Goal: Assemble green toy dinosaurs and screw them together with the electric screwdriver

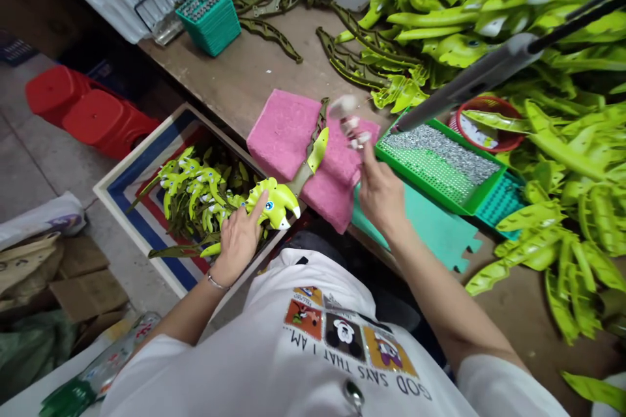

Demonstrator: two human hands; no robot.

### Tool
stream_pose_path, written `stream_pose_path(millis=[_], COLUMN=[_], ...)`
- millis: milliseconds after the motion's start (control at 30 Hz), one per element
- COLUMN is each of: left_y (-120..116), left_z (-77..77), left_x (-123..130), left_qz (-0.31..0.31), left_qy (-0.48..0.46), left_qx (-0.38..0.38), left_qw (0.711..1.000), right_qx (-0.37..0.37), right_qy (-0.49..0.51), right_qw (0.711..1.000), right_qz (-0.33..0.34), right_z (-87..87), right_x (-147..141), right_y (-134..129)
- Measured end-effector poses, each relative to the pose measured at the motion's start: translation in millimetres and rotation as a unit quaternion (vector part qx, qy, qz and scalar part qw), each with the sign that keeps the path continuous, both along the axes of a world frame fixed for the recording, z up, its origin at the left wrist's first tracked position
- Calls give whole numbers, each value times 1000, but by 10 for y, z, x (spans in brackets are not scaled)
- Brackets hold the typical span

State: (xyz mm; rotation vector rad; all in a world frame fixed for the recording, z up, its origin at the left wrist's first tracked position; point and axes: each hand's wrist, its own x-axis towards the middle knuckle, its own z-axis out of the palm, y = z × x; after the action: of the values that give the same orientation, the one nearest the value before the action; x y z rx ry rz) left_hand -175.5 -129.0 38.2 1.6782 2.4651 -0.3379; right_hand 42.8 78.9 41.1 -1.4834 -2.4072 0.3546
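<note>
My left hand [239, 238] grips a lime-green toy dinosaur head [272, 206], its index finger laid along the top beside the blue eye. From that head, a curved olive-green plastic strip [303, 174] with a lime piece [318, 148] on it reaches across a pink block [281, 120]. My right hand [384, 195] is closed on a small mallet-like tool [346, 118], raised over the block's right side. Motion smears the tool, so its exact kind is unclear. Below my left hand, more dinosaur-headed pieces [195, 182] lie heaped in a striped, wood-rimmed box [147, 229].
A green basket [482, 199] of small metal parts sits right of the block, by a red bowl [513, 143]. Lime parts [567, 143] pile up at right. A grey rod-like tool [469, 81] slants overhead. Teal trays [215, 29] stand at back left; red stools [98, 114] stand beyond the box.
</note>
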Motion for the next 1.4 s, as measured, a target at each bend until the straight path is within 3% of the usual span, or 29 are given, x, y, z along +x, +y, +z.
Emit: stream_pose_path(millis=[100,233,500,700,800,933,1033,1167,1300,1400], left_y=[-14,-55,-243,-252,-228,-182,-101,45,116,119], left_z=[-114,-294,-493,-454,-436,-512,-588,-618,-570,-517], left_x=[-54,-95,-253,-267,-192,-28,65,100,99,116], left_qz=[-7,5,42,-30,-35,-20,-15,-6,-1,1], left_qy=[-41,-94,28,121,59,-148,-245,-259,-266,-248], left_qx=[39,159,321,393,343,183,96,74,63,46], left_qw=[998,983,946,911,937,972,965,963,962,968], right_qx=[-44,-12,-88,-92,-84,-7,27,-23,-21,-18], right_qy=[-6,115,320,352,349,289,197,31,-132,-187], right_qw=[999,993,938,927,928,950,980,983,964,951], right_qz=[-3,-38,-96,-97,-103,-115,-14,178,229,246], right_z=[-143,-159,-17,72,44,53,193,392,428,485], right_x=[-39,93,225,237,243,309,401,467,411,351], right_y=[166,184,-96,-245,-271,-320,-395,-491,-474,-425])
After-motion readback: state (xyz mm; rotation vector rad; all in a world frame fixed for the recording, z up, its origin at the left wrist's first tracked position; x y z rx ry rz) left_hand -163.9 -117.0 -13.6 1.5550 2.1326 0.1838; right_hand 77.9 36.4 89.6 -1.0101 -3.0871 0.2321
